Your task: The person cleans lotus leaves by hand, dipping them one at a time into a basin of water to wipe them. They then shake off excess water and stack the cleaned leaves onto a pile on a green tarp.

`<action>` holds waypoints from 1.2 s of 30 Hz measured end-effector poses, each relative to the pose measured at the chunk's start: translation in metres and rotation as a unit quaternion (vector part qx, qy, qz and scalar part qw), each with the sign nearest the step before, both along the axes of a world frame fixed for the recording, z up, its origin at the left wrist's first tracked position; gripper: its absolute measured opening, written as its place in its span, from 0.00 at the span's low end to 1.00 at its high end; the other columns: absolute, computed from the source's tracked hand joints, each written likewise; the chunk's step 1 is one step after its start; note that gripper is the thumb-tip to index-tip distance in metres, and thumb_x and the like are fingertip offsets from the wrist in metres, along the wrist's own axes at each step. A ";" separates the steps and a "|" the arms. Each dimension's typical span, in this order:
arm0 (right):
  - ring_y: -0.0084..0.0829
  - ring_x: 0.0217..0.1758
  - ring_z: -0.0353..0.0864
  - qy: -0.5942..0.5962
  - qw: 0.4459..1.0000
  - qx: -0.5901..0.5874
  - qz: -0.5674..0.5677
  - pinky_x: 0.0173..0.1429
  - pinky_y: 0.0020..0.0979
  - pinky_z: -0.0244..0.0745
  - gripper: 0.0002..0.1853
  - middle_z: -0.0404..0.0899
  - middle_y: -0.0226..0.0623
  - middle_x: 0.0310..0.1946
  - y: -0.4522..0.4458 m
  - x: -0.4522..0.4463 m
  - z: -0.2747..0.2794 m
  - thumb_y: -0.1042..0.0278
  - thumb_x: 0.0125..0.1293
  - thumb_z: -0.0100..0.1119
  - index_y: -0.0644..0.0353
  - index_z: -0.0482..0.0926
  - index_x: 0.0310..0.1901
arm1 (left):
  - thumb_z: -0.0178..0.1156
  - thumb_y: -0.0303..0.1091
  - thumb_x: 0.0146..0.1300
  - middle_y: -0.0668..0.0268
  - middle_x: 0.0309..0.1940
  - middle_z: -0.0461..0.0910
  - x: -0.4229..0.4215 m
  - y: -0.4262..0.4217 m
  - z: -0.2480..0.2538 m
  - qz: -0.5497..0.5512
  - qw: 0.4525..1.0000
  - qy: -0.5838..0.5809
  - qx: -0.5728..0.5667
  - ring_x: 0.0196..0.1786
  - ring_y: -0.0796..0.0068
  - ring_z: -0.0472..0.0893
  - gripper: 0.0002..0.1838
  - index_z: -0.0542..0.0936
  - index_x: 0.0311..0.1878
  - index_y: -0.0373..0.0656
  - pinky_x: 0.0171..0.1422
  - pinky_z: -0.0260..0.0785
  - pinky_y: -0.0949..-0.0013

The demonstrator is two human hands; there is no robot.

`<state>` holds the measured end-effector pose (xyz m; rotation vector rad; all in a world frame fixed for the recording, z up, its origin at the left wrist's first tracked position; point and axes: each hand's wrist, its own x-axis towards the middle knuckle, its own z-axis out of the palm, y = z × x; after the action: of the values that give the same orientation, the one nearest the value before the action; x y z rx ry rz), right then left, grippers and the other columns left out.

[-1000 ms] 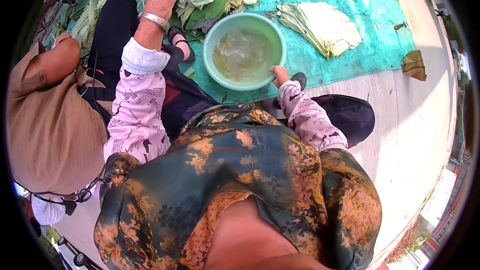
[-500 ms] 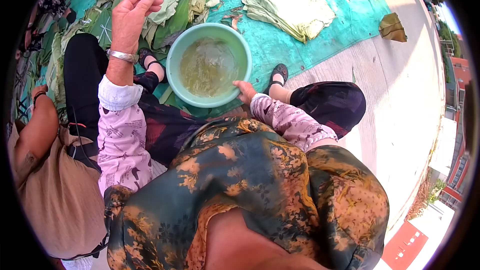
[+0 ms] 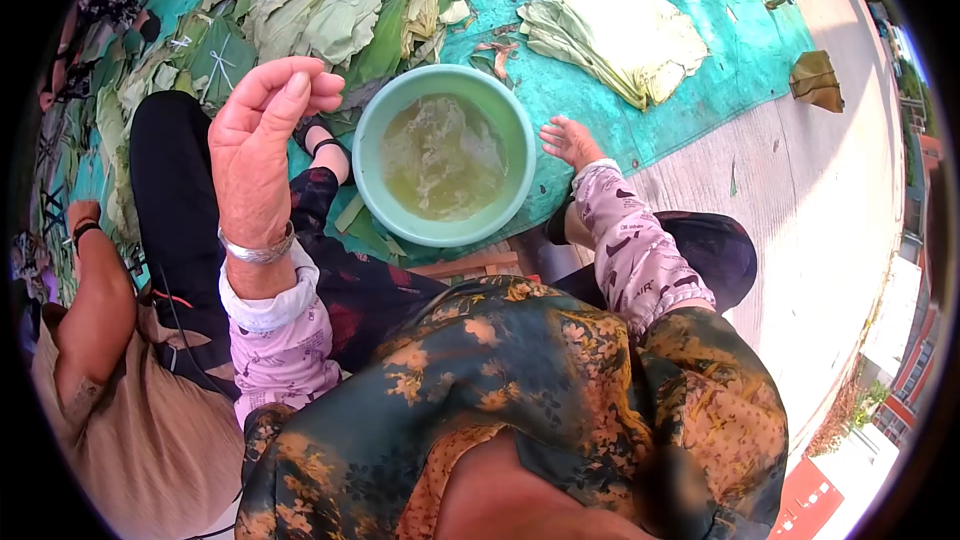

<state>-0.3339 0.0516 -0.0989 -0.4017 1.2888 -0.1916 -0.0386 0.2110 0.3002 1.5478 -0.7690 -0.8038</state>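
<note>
A pale green basin (image 3: 522, 175) with cloudy yellowish water (image 3: 443, 157) stands between my feet. My left hand (image 3: 262, 145), with a silver bracelet at the wrist, is raised left of the basin. Its fingers are curled together with the thumb against them, and nothing shows in them. Just right of the basin rim, apart from it, my right hand (image 3: 572, 142) is held out with its fingers stretched and holds nothing. Beyond the basin lie a stack of large pale leaves (image 3: 625, 40) and a bigger heap of green leaves (image 3: 330, 10).
A teal tarp (image 3: 590, 110) covers the ground ahead, with wooden planks (image 3: 700, 165) to its right. A folded brown leaf (image 3: 816, 81) lies on the right. Close on my left sits another person, whose arm (image 3: 95, 300) wears a dark wristband. A tied leaf bundle (image 3: 218, 62) lies at the left.
My right hand has let go of the basin rim and moved right, away from it. My left hand sits lower in view. The water's surface looks more stirred.
</note>
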 end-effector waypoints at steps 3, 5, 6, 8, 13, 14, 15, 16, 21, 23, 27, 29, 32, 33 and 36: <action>0.37 0.49 0.73 0.032 0.975 -0.057 0.213 0.50 0.41 0.69 0.25 0.73 0.40 0.47 -0.031 0.029 0.000 0.54 0.61 0.48 0.58 0.65 0.56 | 0.55 0.29 0.60 0.61 0.33 0.80 -0.007 -0.002 0.005 0.006 1.000 0.025 -0.014 0.35 0.77 0.77 0.09 0.77 0.41 0.35 0.46 0.68 0.76; 0.32 0.47 0.75 0.088 0.884 -0.120 0.444 0.43 0.39 0.71 0.17 0.76 0.30 0.45 -0.044 0.056 0.013 0.64 0.57 0.49 0.49 0.74 0.50 | 0.52 0.27 0.61 0.58 0.34 0.79 -0.014 0.003 0.013 0.008 0.999 0.037 -0.009 0.36 0.76 0.77 0.09 0.75 0.42 0.32 0.46 0.68 0.75; 0.31 0.46 0.75 0.089 0.815 -0.125 0.559 0.43 0.39 0.72 0.18 0.76 0.29 0.45 -0.053 0.072 0.012 0.64 0.57 0.49 0.48 0.74 0.50 | 0.52 0.26 0.61 0.57 0.35 0.79 -0.015 0.003 0.012 0.001 0.999 0.030 -0.015 0.37 0.75 0.77 0.10 0.74 0.42 0.31 0.46 0.68 0.75; 0.29 0.46 0.75 0.083 0.634 -0.126 0.758 0.44 0.38 0.72 0.19 0.76 0.27 0.45 -0.074 0.102 0.006 0.65 0.55 0.49 0.48 0.75 0.51 | 0.52 0.26 0.60 0.54 0.35 0.78 -0.014 0.001 0.014 -0.005 1.000 -0.008 -0.010 0.38 0.72 0.77 0.10 0.73 0.41 0.29 0.46 0.67 0.73; 0.29 0.45 0.77 0.101 0.542 -0.087 0.830 0.52 0.34 0.71 0.19 0.76 0.31 0.46 -0.162 0.197 0.014 0.57 0.55 0.51 0.48 0.73 0.50 | 0.51 0.31 0.60 0.49 0.32 0.78 0.001 -0.010 0.006 -0.055 0.998 0.001 -0.003 0.31 0.65 0.77 0.10 0.71 0.38 0.33 0.37 0.65 0.66; 0.27 0.41 0.78 0.116 0.551 -0.230 0.794 0.46 0.29 0.73 0.17 0.77 0.31 0.43 -0.218 0.216 -0.059 0.59 0.56 0.52 0.46 0.72 0.49 | 0.51 0.32 0.61 0.50 0.32 0.77 0.001 -0.011 0.004 -0.048 0.999 0.013 0.014 0.30 0.65 0.77 0.10 0.71 0.38 0.34 0.36 0.65 0.66; 0.31 0.42 0.78 0.068 0.668 -0.474 0.569 0.46 0.32 0.73 0.21 0.78 0.35 0.39 -0.265 0.223 -0.054 0.53 0.55 0.55 0.53 0.74 0.48 | 0.51 0.33 0.61 0.52 0.31 0.77 0.003 -0.015 0.001 -0.038 0.999 -0.002 0.035 0.30 0.66 0.77 0.10 0.70 0.40 0.35 0.36 0.65 0.66; 0.31 0.42 0.77 0.111 0.640 -0.591 0.479 0.47 0.31 0.72 0.20 0.78 0.37 0.39 -0.302 0.236 -0.049 0.57 0.57 0.54 0.57 0.73 0.49 | 0.51 0.39 0.62 0.57 0.28 0.75 0.001 -0.018 0.004 -0.031 0.996 -0.013 0.081 0.28 0.68 0.74 0.11 0.69 0.39 0.40 0.34 0.61 0.66; 0.35 0.42 0.76 0.004 0.628 -0.697 0.347 0.48 0.32 0.71 0.23 0.77 0.43 0.41 -0.356 0.254 -0.017 0.62 0.57 0.57 0.64 0.70 0.52 | 0.52 0.41 0.62 0.58 0.29 0.75 0.005 -0.025 0.000 -0.025 0.995 -0.004 0.101 0.27 0.69 0.72 0.12 0.68 0.39 0.42 0.34 0.60 0.66; 0.35 0.42 0.77 0.017 0.691 -0.551 0.468 0.46 0.33 0.72 0.20 0.77 0.43 0.40 -0.318 0.219 0.028 0.64 0.58 0.55 0.65 0.71 0.51 | 0.52 0.41 0.62 0.58 0.29 0.74 0.008 -0.023 0.000 -0.032 0.994 0.006 0.101 0.27 0.70 0.71 0.12 0.67 0.40 0.42 0.35 0.59 0.66; 0.27 0.47 0.77 0.108 0.770 -0.375 0.505 0.51 0.31 0.71 0.21 0.77 0.34 0.43 -0.272 0.098 0.061 0.53 0.61 0.49 0.54 0.73 0.53 | 0.50 0.40 0.63 0.58 0.30 0.73 0.005 -0.015 0.002 -0.044 0.994 0.024 0.100 0.29 0.70 0.69 0.13 0.67 0.42 0.40 0.36 0.58 0.67; 0.29 0.47 0.77 0.177 0.819 -0.293 0.459 0.50 0.32 0.72 0.21 0.77 0.37 0.43 -0.256 0.027 0.078 0.55 0.61 0.49 0.56 0.72 0.53 | 0.49 0.39 0.63 0.57 0.32 0.72 0.004 -0.017 0.000 -0.063 0.992 0.068 0.084 0.32 0.70 0.68 0.14 0.67 0.45 0.38 0.38 0.58 0.66; 0.28 0.41 0.77 0.268 0.876 -0.228 0.329 0.45 0.31 0.72 0.21 0.77 0.36 0.39 -0.230 -0.078 0.082 0.56 0.59 0.53 0.61 0.72 0.50 | 0.54 0.35 0.60 0.54 0.32 0.75 -0.011 -0.025 -0.005 0.025 0.989 0.085 0.116 0.31 0.66 0.74 0.13 0.70 0.42 0.35 0.42 0.66 0.67; 0.30 0.41 0.77 0.276 0.897 -0.203 0.279 0.44 0.31 0.72 0.21 0.77 0.37 0.38 -0.222 -0.114 0.076 0.55 0.59 0.53 0.62 0.72 0.49 | 0.54 0.33 0.59 0.52 0.34 0.75 -0.015 -0.028 -0.006 0.018 0.986 0.102 0.129 0.34 0.66 0.74 0.14 0.70 0.42 0.32 0.43 0.67 0.67; 0.37 0.46 0.74 0.288 0.927 -0.178 0.160 0.48 0.36 0.70 0.28 0.73 0.42 0.44 -0.206 -0.189 0.043 0.49 0.57 0.55 0.63 0.70 0.51 | 0.54 0.31 0.60 0.55 0.36 0.77 -0.022 -0.052 -0.027 -0.015 0.969 0.127 0.209 0.37 0.71 0.76 0.13 0.72 0.44 0.32 0.46 0.68 0.71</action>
<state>-0.5231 -0.1543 -0.0558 -1.0301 1.7430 -0.0250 -0.0603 0.1588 0.2735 1.7587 -0.4519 -1.2187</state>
